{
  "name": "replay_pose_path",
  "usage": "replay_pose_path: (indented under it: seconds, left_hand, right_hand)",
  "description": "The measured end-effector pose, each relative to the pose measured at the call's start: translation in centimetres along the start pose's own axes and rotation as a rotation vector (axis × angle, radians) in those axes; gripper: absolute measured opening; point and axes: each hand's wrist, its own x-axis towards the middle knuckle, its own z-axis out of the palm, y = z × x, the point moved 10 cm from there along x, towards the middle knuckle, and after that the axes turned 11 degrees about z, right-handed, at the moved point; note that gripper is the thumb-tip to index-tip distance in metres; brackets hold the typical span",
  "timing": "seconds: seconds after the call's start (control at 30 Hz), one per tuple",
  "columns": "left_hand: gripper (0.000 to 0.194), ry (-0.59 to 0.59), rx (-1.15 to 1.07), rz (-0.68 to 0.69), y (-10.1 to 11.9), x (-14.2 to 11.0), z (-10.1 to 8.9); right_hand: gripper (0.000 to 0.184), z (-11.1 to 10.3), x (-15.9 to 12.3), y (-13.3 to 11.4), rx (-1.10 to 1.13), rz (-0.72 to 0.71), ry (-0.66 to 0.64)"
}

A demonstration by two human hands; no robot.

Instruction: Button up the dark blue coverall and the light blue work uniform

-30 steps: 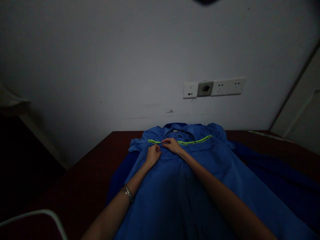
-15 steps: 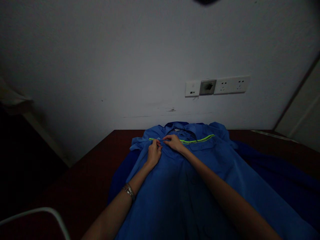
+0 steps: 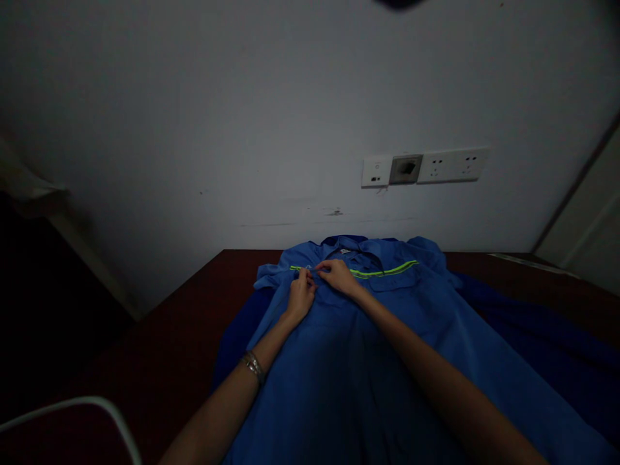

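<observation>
A blue work shirt [image 3: 334, 342] with a yellow-green stripe across the chest lies spread out, its collar towards the wall. At the left chest area by the stripe, my left hand [image 3: 301, 296] has its fingers curled in a pinch. Close beside it, my right hand [image 3: 338, 276] pinches with thumb and forefinger, pointing left. Something small and pale shows between the two sets of fingertips, too small and dim to name. Darker blue cloth [image 3: 523, 316] sticks out from under the shirt on both sides.
The dark red-brown table [image 3: 165, 329] carries the shirt and meets a grey wall [image 3: 217, 129]. A row of sockets [image 3: 450, 166] is set in the wall. A white curved cable or bar [image 3: 97, 402] crosses the lower left. Dark furniture [image 3: 43, 290] stands at left.
The view has shifted very slightly. Both hands stay at the same spot on the shirt, still pinching, with hardly any movement.
</observation>
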Motion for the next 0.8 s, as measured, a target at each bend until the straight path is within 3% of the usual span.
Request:
replay_pose_path:
  seconds: [0.13,0.5,0.8]
  left_hand:
    - [0.026,0.039,0.008,0.002,-0.1,0.0,-0.3]
    - [0.026,0.048,0.012,0.011,0.2,0.0,-0.4]
    - [0.025,0.035,0.019,0.007,0.0,-0.1,-0.4]
  right_hand:
    - [0.025,0.8,-0.5,-0.5,-0.084,-0.048,-0.027]
    - [0.025,0.5,-0.4,1.5,-0.06,-0.004,0.059]
    - [0.023,1.6,-0.2,1.8,0.019,-0.046,-0.068]
